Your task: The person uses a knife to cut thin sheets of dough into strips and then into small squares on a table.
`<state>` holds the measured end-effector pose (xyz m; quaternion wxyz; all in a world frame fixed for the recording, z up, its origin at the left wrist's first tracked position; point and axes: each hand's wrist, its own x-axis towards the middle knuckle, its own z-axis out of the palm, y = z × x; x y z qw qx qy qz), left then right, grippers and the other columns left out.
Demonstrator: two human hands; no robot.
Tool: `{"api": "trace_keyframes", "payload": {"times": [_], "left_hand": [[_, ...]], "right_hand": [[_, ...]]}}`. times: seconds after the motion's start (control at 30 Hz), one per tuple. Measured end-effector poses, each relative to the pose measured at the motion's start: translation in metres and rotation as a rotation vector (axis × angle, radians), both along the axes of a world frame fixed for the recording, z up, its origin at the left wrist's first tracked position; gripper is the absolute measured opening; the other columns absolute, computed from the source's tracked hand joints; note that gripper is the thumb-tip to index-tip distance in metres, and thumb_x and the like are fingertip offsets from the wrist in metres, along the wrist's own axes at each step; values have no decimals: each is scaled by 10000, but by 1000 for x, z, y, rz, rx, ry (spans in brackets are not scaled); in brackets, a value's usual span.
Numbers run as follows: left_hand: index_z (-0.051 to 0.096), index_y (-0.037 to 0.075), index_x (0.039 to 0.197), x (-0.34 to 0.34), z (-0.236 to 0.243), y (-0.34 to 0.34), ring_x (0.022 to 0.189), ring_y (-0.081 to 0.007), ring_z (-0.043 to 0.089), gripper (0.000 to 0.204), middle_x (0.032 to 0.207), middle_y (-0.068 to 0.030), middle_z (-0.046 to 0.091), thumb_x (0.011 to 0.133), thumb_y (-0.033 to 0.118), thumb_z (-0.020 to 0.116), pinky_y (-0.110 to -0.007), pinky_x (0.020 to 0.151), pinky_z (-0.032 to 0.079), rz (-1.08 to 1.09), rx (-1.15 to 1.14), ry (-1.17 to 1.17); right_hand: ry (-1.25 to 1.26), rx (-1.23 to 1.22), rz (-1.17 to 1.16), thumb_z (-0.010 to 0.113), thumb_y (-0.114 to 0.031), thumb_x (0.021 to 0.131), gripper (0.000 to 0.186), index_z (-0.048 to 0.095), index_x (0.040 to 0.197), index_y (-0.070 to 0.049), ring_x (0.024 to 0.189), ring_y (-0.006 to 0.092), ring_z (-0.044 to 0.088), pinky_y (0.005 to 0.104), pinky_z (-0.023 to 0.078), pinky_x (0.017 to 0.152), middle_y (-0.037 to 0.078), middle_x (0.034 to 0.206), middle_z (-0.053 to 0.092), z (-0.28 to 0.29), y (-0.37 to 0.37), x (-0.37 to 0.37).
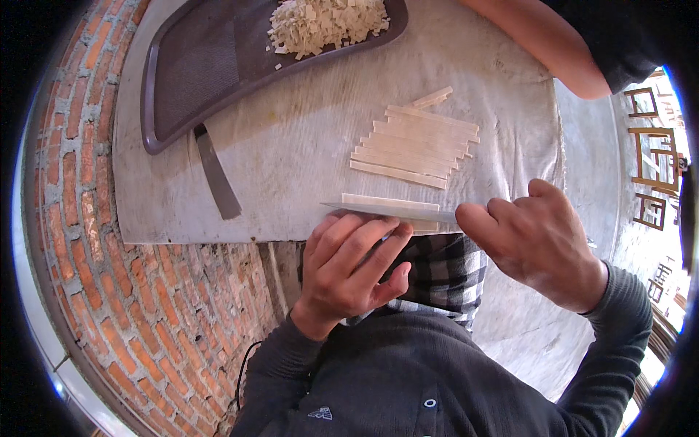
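A knife [399, 210] lies almost level across a pale flat strip [393, 199] near the table's front edge, its tip toward the left. My right hand [535, 244] is closed in a fist round the handle, which is mostly hidden. At the same edge my left hand [353, 266] bends its fingertips down onto the strip beside the blade, with the thumb held apart. Just beyond, several similar pale strips [415, 146] lie side by side in a staggered row. A short loose piece [432, 97] rests at their far end.
A dark brown tray [151, 95] sits at the far left with a heap of small pale chips [328, 25]. Another flat blade [216, 175] lies by its near rim. Another person's bare arm [539, 44] leans at the far right. A brick wall [84, 204] borders the cloth-covered table's left side.
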<state>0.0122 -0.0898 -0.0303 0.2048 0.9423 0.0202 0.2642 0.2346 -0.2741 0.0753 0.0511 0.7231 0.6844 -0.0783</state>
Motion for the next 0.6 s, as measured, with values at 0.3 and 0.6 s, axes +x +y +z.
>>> {"api": "trace_keyframes", "payload": {"times": [0.3, 0.6], "left_hand": [[896, 149, 1250, -2, 5, 0, 1183, -245, 691, 362, 1312, -15, 783, 957, 342, 807, -441, 1040, 569, 19, -31, 43], [888, 150, 1251, 2, 4, -1, 1182, -254, 693, 364, 1317, -15, 778, 968, 358, 790, -455, 1061, 574, 12, -23, -3]], "right_hand": [[34, 24, 52, 791, -233, 1027, 249, 559, 1100, -180, 518, 195, 613, 380, 437, 609, -7, 624, 573, -11, 20, 4], [93, -8, 2, 768, -190, 1015, 244, 551, 1120, -152, 615, 260, 754, 402, 509, 575, 24, 682, 677, -3, -4, 10]]}}
